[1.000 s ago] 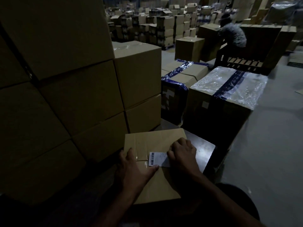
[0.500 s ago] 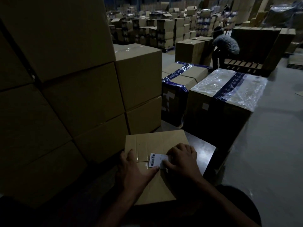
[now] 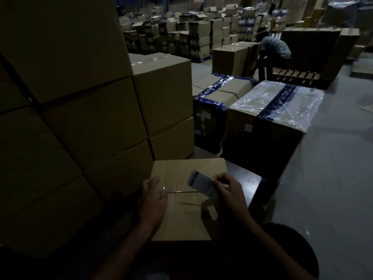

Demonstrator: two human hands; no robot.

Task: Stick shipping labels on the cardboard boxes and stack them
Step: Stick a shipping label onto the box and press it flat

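A brown cardboard box (image 3: 187, 217) lies in front of me with its taped top seam facing up. My left hand (image 3: 154, 201) rests flat on the left part of the top, fingers straight. My right hand (image 3: 229, 194) pinches the right end of a white shipping label (image 3: 198, 182) with a barcode at its far end. The label is lifted and tilted above the box top, no longer flat on it.
A tall stack of cardboard boxes (image 3: 84, 110) stands close on my left. Ahead are a box with blue tape (image 3: 214, 93) and a plastic-wrapped box (image 3: 278, 104). A person (image 3: 272, 53) bends over boxes at the back. Grey floor (image 3: 333, 168) extends to the right.
The label lay flat on the box under my right hand; now my right hand has lifted it off the top and holds it tilted. My left hand stays on the box.
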